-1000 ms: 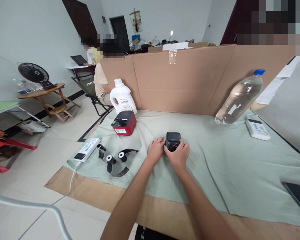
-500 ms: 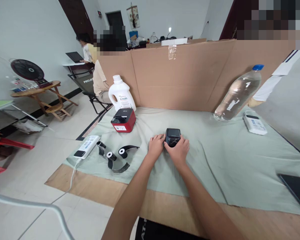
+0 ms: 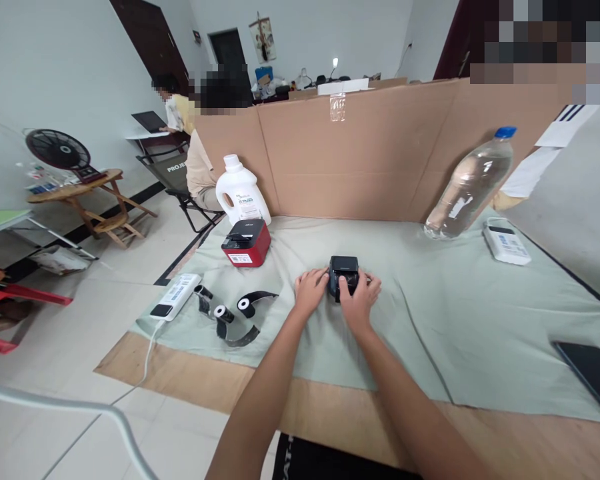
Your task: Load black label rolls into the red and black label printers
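Note:
A small black box-shaped device (image 3: 344, 264), perhaps a mini printer, stands on the pale green cloth (image 3: 405, 360) in front of me. My left hand (image 3: 311, 291) is braced against its left side, fingers curved and fingertips at its edge. My right hand (image 3: 359, 299) wraps round the right side, with the thumb pressed on the front face. That thumb and the fingers cover part of the device. To the left lie several small black rolls with loose strips, among them a roll with a white core (image 3: 245, 306). Behind them sits a red and black box-like device (image 3: 247, 244).
White power banks lie at left (image 3: 176, 297) and right (image 3: 506, 241). A white jug (image 3: 243, 193) and a tilted clear bottle (image 3: 467, 190) stand by the cardboard screen (image 3: 350, 160). A dark phone (image 3: 590, 377) lies at right. Other people sit beyond the screen.
My right thumb has moved from the left edge of the black device onto its front face. The front of the device looks different, with a part standing out under the top.

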`<state>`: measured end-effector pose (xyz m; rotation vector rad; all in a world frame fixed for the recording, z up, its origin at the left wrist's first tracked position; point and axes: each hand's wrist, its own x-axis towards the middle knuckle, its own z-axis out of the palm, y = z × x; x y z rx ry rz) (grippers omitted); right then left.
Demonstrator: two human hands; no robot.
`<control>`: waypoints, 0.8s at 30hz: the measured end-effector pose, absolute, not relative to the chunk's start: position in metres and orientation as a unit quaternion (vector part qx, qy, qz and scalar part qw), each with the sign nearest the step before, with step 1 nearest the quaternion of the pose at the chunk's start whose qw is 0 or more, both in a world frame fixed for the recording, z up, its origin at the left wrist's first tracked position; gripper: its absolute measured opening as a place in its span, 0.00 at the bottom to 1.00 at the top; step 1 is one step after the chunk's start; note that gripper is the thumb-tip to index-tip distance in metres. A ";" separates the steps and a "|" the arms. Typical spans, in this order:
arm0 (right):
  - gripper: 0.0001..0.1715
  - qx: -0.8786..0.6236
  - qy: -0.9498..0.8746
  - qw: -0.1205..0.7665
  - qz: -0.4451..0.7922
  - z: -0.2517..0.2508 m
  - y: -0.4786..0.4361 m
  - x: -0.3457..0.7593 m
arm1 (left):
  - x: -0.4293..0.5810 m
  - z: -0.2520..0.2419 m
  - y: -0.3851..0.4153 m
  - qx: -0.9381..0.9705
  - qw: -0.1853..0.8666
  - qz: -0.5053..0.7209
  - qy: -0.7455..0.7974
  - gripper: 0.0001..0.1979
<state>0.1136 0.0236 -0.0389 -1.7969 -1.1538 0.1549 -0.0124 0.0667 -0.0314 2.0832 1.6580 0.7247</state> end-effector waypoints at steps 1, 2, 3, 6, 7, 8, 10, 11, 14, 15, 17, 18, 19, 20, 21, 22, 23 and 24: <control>0.35 -0.728 -0.468 0.495 0.077 -0.039 0.025 0.116 | -0.012 -0.031 0.066 0.743 0.188 0.259 0.588 0.20; 0.34 -0.720 -0.464 0.507 0.094 -0.038 0.028 0.119 | -0.012 -0.031 0.065 0.746 0.183 0.259 0.585 0.21; 0.34 -0.714 -0.461 0.515 0.113 -0.036 0.033 0.122 | -0.011 -0.031 0.065 0.749 0.179 0.258 0.583 0.21; 0.36 -0.707 -0.478 0.492 0.170 -0.024 0.058 0.139 | -0.011 -0.032 0.063 0.756 0.172 0.254 0.579 0.21; 0.36 -0.711 -0.493 0.467 0.183 -0.019 0.067 0.146 | -0.012 -0.032 0.063 0.757 0.171 0.253 0.578 0.21; 0.36 -0.719 -0.509 0.432 0.192 -0.014 0.077 0.153 | -0.012 -0.032 0.063 0.758 0.171 0.251 0.577 0.21; 0.33 -0.735 -0.547 0.350 0.193 -0.005 0.092 0.167 | -0.013 -0.031 0.064 0.760 0.172 0.245 0.577 0.21; 0.30 -0.738 -0.572 0.309 0.182 -0.001 0.098 0.173 | -0.013 -0.031 0.064 0.761 0.173 0.242 0.577 0.21; 0.21 -0.722 -0.654 0.192 0.120 0.008 0.110 0.188 | -0.013 -0.032 0.065 0.759 0.174 0.240 0.579 0.22; 0.18 -0.715 -0.673 0.158 0.105 0.012 0.113 0.191 | -0.013 -0.033 0.065 0.759 0.174 0.242 0.579 0.22; 0.16 -0.710 -0.690 0.090 0.112 0.019 0.121 0.195 | -0.013 -0.033 0.065 0.759 0.174 0.247 0.577 0.22; 0.16 -0.709 -0.691 0.064 0.125 0.024 0.125 0.195 | -0.013 -0.033 0.065 0.758 0.175 0.248 0.577 0.22; 0.17 -0.706 -0.693 0.045 0.140 0.028 0.131 0.195 | -0.013 -0.033 0.065 0.758 0.176 0.250 0.576 0.22; 0.17 -0.700 -0.697 0.030 0.153 0.033 0.136 0.194 | -0.013 -0.033 0.065 0.758 0.177 0.251 0.576 0.22; 0.15 -0.693 -0.702 0.021 0.164 0.038 0.140 0.193 | -0.013 -0.033 0.065 0.757 0.179 0.251 0.576 0.22; 0.14 -0.684 -0.708 0.016 0.174 0.042 0.143 0.191 | -0.013 -0.033 0.065 0.756 0.181 0.251 0.577 0.22; 0.12 -0.676 -0.714 0.015 0.182 0.045 0.145 0.190 | -0.012 -0.033 0.065 0.756 0.182 0.250 0.577 0.22; 0.11 -0.668 -0.719 0.016 0.191 0.048 0.146 0.189 | -0.012 -0.033 0.065 0.756 0.183 0.250 0.577 0.23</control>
